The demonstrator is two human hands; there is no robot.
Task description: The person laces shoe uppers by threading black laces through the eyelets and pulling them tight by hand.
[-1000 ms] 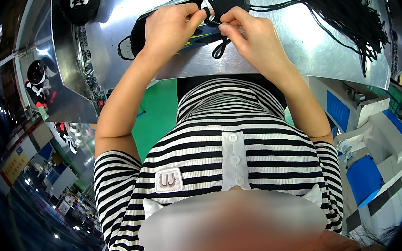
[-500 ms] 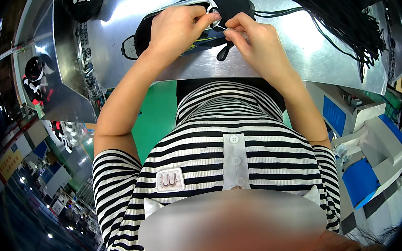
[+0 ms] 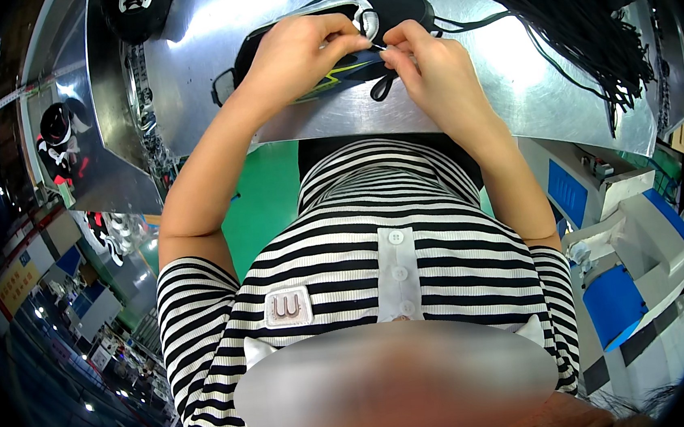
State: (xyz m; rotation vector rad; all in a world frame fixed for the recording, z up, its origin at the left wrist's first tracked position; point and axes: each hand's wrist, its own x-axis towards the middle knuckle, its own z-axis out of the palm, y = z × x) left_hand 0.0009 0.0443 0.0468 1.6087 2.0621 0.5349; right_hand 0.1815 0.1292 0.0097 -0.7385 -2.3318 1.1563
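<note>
A dark shoe (image 3: 404,11) with yellow-green trim lies sideways on the metal table, its toe to the right and a pull loop (image 3: 224,86) at the heel. My left hand (image 3: 300,61) lies over the shoe's near side and hides much of it. Its thumb and forefinger are pinched at the lacing, on what looks like a thin black shoelace. Just to the right, my right hand (image 3: 441,66) pinches the same black shoelace (image 3: 382,89), and a loop of it hangs below the fingertips onto the table.
A large bundle of black laces (image 3: 587,37) spreads over the right of the metal table (image 3: 318,122), strands reaching toward the shoe. Another black shoe (image 3: 136,12) stands at the far left. Further shoes (image 3: 58,128) sit beyond the left edge. A grey-and-blue bin (image 3: 618,303) is at lower right.
My left fingertips have come down toward me from the shoe's opening, nearer to my right fingertips. The shoe has tilted a little. My right hand stays almost in place.
</note>
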